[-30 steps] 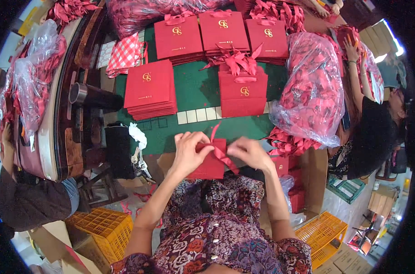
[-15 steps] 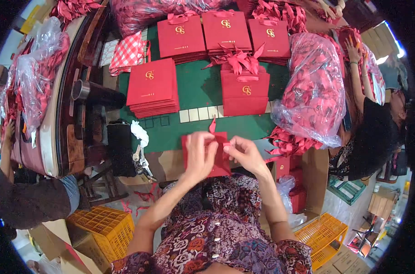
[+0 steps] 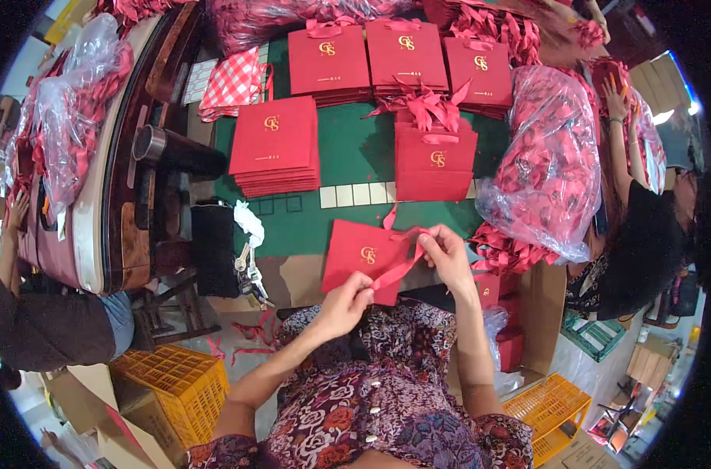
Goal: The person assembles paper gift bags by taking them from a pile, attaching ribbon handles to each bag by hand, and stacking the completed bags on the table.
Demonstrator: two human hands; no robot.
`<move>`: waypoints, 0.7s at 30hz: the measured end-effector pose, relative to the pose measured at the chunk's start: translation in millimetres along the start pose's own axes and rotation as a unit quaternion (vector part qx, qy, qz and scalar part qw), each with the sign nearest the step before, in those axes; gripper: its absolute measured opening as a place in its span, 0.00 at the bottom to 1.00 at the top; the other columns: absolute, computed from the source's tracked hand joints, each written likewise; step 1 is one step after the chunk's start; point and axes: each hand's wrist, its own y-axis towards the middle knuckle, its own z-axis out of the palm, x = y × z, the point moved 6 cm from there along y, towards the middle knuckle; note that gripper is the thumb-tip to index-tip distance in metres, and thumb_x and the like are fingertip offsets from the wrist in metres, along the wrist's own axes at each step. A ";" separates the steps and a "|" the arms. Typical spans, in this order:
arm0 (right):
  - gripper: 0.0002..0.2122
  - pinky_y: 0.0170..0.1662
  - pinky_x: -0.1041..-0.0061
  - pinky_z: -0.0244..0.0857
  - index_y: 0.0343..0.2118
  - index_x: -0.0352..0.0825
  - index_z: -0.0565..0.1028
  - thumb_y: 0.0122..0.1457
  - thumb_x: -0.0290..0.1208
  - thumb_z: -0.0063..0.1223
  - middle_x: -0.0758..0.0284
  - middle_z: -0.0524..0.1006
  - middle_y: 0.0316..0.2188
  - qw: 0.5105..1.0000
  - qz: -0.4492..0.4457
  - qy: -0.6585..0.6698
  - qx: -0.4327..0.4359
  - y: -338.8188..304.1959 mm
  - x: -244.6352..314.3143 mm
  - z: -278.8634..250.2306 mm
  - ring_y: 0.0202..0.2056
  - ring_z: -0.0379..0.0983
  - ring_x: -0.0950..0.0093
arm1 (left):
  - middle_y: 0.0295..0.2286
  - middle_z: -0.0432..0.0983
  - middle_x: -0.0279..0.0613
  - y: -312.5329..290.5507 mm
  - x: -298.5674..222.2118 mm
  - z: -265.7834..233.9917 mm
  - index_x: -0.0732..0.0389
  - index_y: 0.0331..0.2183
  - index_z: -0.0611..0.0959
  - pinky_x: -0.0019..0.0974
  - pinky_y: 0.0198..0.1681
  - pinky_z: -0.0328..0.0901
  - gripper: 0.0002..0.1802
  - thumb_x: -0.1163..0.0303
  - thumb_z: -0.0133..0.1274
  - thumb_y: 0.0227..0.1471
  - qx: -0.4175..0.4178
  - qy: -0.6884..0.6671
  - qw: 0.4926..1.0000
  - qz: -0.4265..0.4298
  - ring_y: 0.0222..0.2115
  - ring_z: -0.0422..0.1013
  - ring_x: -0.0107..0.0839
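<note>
A red paper gift bag (image 3: 357, 252) with a gold emblem lies turned askew at the near edge of the table. Across its right side runs a red ribbon (image 3: 400, 269), stretched between my two hands. My left hand (image 3: 346, 303) pinches the lower end close to the bag's bottom edge. Higher up, my right hand (image 3: 445, 254) has its fingers closed on the ribbon's other part. Just beyond the bag, a small ribbon tip (image 3: 390, 216) lies on the green tabletop (image 3: 347, 144).
Stacked red bags (image 3: 273, 144) stand left of centre, with more along the back. One bag pile (image 3: 435, 168) carries loose ribbons. A plastic sack of ribbons (image 3: 555, 156) sits at right. Keys (image 3: 246, 262) hang at the left edge, near a dark tumbler (image 3: 175, 155). Other people work at both sides.
My hands have moved apart and drawn the ribbon taut between them. The bag has tilted, and its emblem now shows. The whole view has shifted slightly.
</note>
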 end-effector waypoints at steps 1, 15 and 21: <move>0.08 0.25 0.83 0.61 0.32 0.34 0.71 0.63 0.32 0.56 0.78 0.69 0.20 0.999 -0.011 -0.045 -0.028 -0.1 -5.0 -3.5 0.23 0.66 0.87 | 0.27 0.76 0.39 1.8 5.7 -3.6 0.63 0.41 0.72 0.34 0.32 0.70 0.06 0.71 0.46 0.63 -0.003 -0.031 0.999 -0.017 0.28 0.75 0.28; 0.09 0.40 0.67 0.72 0.36 0.36 0.77 0.52 0.24 0.63 0.65 0.78 0.35 0.899 -0.308 -0.310 0.039 -45.2 66.8 84.1 0.39 0.77 0.64 | 0.30 0.77 0.34 25.9 -5.8 -30.8 0.63 0.44 0.73 0.25 0.32 0.70 0.12 0.74 0.54 0.59 -0.039 -0.176 0.980 -0.080 0.28 0.72 0.19; 0.06 0.34 0.67 0.71 0.34 0.35 0.77 0.53 0.25 0.62 0.63 0.77 0.31 0.913 -0.261 -0.311 0.046 -39.3 49.1 82.5 0.32 0.77 0.63 | 0.30 0.77 0.34 30.5 -13.3 -42.6 0.62 0.41 0.74 0.27 0.32 0.69 0.09 0.73 0.55 0.59 -0.061 -0.142 0.987 -0.053 0.29 0.73 0.20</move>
